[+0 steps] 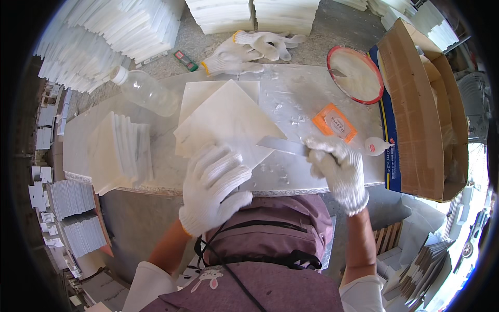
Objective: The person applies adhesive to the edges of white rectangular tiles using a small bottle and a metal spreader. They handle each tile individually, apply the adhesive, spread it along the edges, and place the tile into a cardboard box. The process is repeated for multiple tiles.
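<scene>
My left hand (212,187), in a white knit glove, presses down on the near corner of a square white marble tile (226,122) turned diamond-wise on the stone worktop (291,99). A second white tile (195,96) lies under it. In its white glove, my right hand (335,169) grips a flat metal blade (283,145) whose tip touches the tile's right edge.
A stack of white tiles (119,151) sits at the left of the top, beside a lying plastic bottle (143,91). A spare pair of gloves (249,49), a red-rimmed bowl of white paste (356,73), an orange packet (334,122) and a cardboard box (421,109) stand around.
</scene>
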Tool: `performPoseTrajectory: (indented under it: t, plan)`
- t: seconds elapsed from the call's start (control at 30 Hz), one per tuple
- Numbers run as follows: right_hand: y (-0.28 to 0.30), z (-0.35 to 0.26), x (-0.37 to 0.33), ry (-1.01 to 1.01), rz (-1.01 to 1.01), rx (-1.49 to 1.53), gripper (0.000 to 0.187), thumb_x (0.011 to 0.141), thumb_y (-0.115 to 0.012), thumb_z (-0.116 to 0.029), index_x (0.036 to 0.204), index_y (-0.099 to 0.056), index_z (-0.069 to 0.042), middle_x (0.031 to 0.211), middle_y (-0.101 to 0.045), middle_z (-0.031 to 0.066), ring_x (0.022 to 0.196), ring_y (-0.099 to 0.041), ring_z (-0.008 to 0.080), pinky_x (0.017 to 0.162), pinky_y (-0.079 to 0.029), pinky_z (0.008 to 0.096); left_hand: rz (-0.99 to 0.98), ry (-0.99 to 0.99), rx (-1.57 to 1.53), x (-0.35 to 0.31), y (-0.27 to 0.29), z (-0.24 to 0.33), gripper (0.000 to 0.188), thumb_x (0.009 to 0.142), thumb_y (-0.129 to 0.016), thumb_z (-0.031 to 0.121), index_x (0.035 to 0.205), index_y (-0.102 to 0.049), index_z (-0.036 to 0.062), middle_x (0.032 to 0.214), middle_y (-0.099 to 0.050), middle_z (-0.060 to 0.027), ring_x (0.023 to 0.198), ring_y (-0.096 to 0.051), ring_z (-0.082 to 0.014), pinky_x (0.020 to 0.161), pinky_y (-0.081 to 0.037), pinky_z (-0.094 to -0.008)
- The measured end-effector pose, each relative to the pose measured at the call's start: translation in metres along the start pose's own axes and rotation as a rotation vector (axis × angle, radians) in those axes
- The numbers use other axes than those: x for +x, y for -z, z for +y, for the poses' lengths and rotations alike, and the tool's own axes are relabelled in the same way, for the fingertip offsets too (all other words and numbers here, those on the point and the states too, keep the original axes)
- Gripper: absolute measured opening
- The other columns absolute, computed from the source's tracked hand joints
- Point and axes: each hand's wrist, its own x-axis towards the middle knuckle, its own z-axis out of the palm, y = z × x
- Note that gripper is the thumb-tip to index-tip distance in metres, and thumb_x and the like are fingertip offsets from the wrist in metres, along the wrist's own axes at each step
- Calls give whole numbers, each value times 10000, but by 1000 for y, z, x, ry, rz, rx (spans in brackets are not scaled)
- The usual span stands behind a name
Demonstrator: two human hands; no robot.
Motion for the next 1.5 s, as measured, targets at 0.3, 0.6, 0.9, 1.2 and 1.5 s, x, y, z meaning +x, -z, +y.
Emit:
performPoseTrajectory:
  t: [0.3,0.6,0.9,1.2,1.5]
  plan:
    - [-58,3,-50,346,-120,-21,386,818,-632,82,1181,-689,-36,1034,-716,117,816,-682,184,687,-550,294,72,943,-1234,-6,6,57,268,881,-666,-46,1143,-615,-74,1046,-680,-138,890,-672,-169,764,-556,-275]
    - [-29,-9,-40,217,0,40,290,875,-581,76,1116,-711,-23,937,-698,105,679,-646,130,636,-527,256,337,917,-1227,-5,9,41,143,948,-562,50,1073,-588,-16,894,-673,-130,716,-661,-208,682,-579,-364]
    - [46,-28,47,400,651,-831,177,867,-625,-77,1009,-727,-55,926,-714,139,748,-685,281,657,-544,361,373,696,-1286,-14,13,35,70,928,-566,23,876,-594,-15,750,-638,-92,646,-573,-140,603,-497,-307]
    - [78,-12,124,209,494,-1442,196,851,-581,-128,954,-743,-87,891,-712,158,833,-697,357,717,-558,451,181,757,-1189,-33,16,41,281,926,-475,68,686,-603,-3,703,-640,-103,567,-559,-138,541,-444,-252]
    - [35,-53,101,609,504,-1189,236,877,-647,-150,1099,-683,-78,1086,-656,128,993,-638,323,864,-519,395,232,858,-1172,-33,15,35,149,970,-492,72,923,-600,-20,784,-658,-97,689,-610,-136,662,-500,-265]
